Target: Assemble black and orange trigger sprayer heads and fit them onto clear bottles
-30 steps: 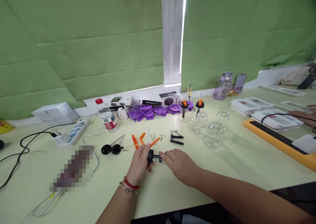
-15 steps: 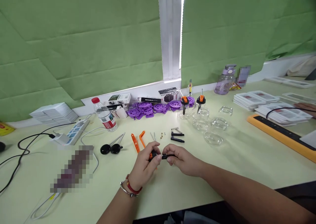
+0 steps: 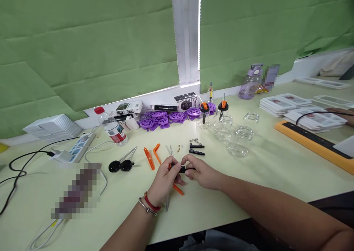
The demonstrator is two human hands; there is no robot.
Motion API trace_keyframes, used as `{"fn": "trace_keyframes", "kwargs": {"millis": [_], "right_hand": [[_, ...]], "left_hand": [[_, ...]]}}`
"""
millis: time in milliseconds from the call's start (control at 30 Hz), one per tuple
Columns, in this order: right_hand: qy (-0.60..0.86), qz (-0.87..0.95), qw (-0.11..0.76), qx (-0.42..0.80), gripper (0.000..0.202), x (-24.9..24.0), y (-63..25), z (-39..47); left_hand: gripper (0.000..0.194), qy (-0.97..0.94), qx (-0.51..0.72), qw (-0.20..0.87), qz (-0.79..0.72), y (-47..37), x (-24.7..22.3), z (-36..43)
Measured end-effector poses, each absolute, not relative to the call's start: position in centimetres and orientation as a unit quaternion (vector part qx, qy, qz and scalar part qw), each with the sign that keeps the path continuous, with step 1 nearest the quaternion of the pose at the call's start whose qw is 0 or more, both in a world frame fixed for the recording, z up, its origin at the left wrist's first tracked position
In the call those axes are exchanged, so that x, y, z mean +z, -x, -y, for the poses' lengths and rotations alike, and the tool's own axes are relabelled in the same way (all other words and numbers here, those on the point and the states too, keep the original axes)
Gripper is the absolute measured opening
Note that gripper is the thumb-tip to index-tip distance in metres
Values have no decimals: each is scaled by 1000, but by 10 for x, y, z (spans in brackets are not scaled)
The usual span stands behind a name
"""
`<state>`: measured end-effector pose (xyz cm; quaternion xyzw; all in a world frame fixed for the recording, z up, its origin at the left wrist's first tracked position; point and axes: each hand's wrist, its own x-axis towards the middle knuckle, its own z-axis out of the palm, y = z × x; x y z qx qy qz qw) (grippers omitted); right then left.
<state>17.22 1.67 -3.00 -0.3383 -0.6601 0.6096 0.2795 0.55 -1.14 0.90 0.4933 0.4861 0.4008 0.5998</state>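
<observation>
My left hand (image 3: 162, 182) is closed around a black-and-orange assembly (image 3: 182, 168), mostly hidden by the fingers. Below that hand stick out an orange lever (image 3: 178, 190) and a metal rod (image 3: 167, 204). My right hand (image 3: 204, 173) pinches the dark slender end of the black part, close against the left fingertips. Beyond the hands lie two black tubular pieces (image 3: 197, 152), a spring (image 3: 193, 140), small brass bits (image 3: 178, 148) and thin metal pins (image 3: 169, 150). Left of them rest a flat orange strip (image 3: 149, 159) and a bent orange piece (image 3: 156, 153).
Two black discs with metal rods (image 3: 126, 165) lie left, near a bottle (image 3: 112, 127) and a power strip (image 3: 82, 146). Purple parts (image 3: 159, 115) line the back. Clear glass jars (image 3: 237, 149) stand right, before white stacks (image 3: 284, 103) and a yellow-black bar (image 3: 312, 144).
The assembly has turned in my hands: the orange lever and metal rod show more below my left hand. The whole view has shifted slightly.
</observation>
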Motion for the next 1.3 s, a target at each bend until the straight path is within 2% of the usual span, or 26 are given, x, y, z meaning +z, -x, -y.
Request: {"fn": "trace_keyframes", "kwargs": {"millis": [333, 533, 800, 1000, 1200, 1300], "right_hand": [[351, 647, 270, 620, 21, -23, -171, -18], [371, 652, 256, 609, 21, -15, -169, -20], [327, 666, 239, 627, 20, -20, -179, -26], [291, 690, 218, 626, 19, -15, -182, -26], [295, 713, 208, 601, 19, -13, -182, -23], [305, 718, 208, 589, 21, -12, -181, -23]], "left_hand": [[36, -537, 341, 557, -535, -2, 7, 7], [47, -486, 353, 605, -522, -4, 3, 7], [50, -438, 390, 679, -440, 2, -1, 11], [68, -336, 351, 757, -438, 10, 0, 5], [55, -284, 318, 780, -459, 8, 1, 4], [50, -286, 346, 751, -485, 1, 1, 7]]}}
